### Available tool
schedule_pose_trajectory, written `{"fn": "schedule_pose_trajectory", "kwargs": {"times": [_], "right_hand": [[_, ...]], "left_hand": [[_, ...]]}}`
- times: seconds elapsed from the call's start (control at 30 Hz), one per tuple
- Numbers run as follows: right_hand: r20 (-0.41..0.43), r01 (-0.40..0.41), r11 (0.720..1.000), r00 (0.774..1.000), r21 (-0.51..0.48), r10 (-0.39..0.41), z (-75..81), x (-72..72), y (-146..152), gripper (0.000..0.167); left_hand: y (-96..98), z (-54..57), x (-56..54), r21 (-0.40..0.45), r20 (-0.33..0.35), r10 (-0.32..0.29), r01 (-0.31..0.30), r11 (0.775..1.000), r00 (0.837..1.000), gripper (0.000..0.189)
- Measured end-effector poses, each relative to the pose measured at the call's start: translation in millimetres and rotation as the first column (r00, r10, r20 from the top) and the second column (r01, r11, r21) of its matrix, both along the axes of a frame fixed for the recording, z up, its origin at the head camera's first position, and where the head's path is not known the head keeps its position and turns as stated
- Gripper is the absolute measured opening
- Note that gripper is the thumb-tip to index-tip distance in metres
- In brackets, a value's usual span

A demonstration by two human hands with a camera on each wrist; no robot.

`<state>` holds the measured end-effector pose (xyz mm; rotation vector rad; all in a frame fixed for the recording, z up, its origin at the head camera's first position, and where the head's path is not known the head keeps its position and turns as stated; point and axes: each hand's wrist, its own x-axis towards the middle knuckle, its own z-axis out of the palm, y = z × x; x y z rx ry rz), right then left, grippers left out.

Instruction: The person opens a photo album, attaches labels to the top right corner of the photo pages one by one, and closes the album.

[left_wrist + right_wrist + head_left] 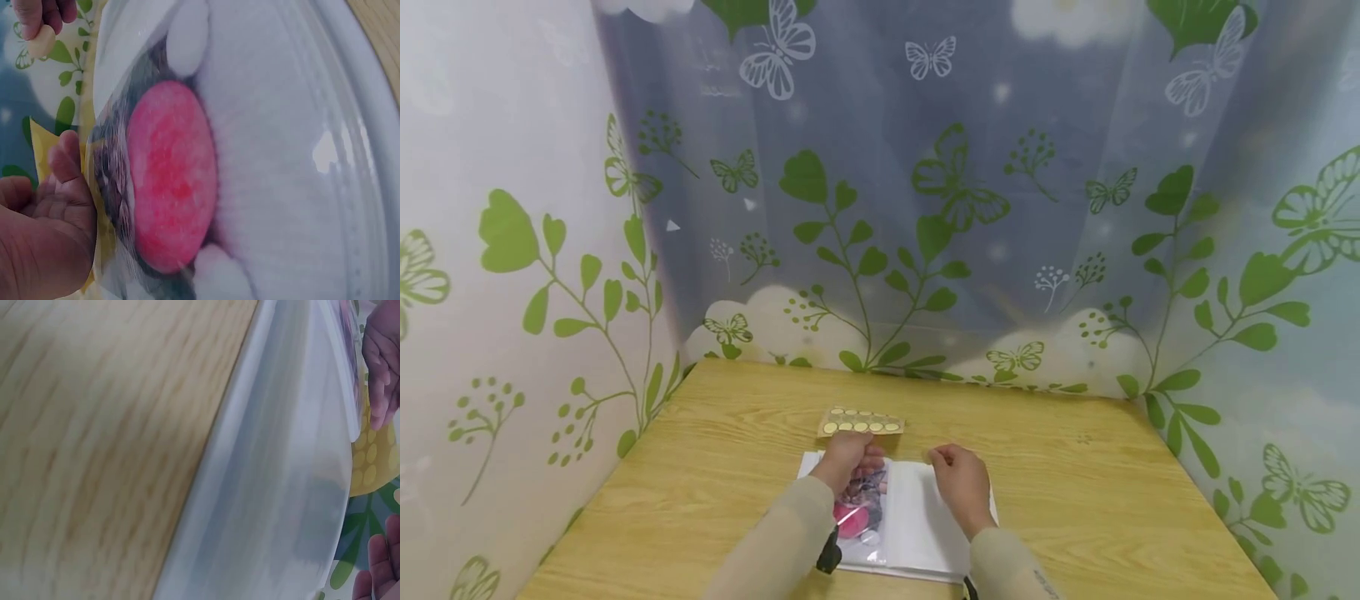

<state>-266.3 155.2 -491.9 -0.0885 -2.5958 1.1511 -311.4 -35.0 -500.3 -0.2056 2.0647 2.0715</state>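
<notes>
An open white photo album (925, 517) lies in front of me. Its left page carries a picture (861, 504) of a furry animal with a pink oval, under shiny clear plastic. My left hand (848, 460) is above the top of that page and grips the lower edge of a sheet of round yellow stickers (861, 422); its fingertips are partly hidden. Over the blank right page, my right hand (962, 483) pinches a small pale round sticker (42, 42) between thumb and finger, apart from the sheet.
A wooden table (1075, 467) spreads around the album. Patterned curtains (880, 208) with green leaves and butterflies enclose its back and sides. Dark wrist straps (829, 552) sit near the sleeve cuffs.
</notes>
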Motion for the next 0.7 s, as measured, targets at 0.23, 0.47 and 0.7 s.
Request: {"fn": "schedule_pose_trajectory", "kwargs": {"times": [0.23,0.47,0.7], "right_hand": [[0.007,-0.009,1.000,1.000,-0.004,0.009,-1.8,0.9,-5,0.015],[0.005,-0.016,1.000,1.000,-0.006,0.016,-2.7,0.8,-8,0.014],[0.005,-0.015,1.000,1.000,0.010,0.015,-6.4,-0.3,-9,0.013]], "left_hand": [[-3.0,0.7,0.4,-0.065,-0.064,-0.040,0.035,0.997,0.997,0.037],[-8.9,4.3,4.0,-0.169,-0.198,-0.067,0.033,0.985,0.978,0.030],[-18.6,8.2,10.6,-0.479,-0.360,-0.250,0.052,0.876,0.899,0.024]]}}
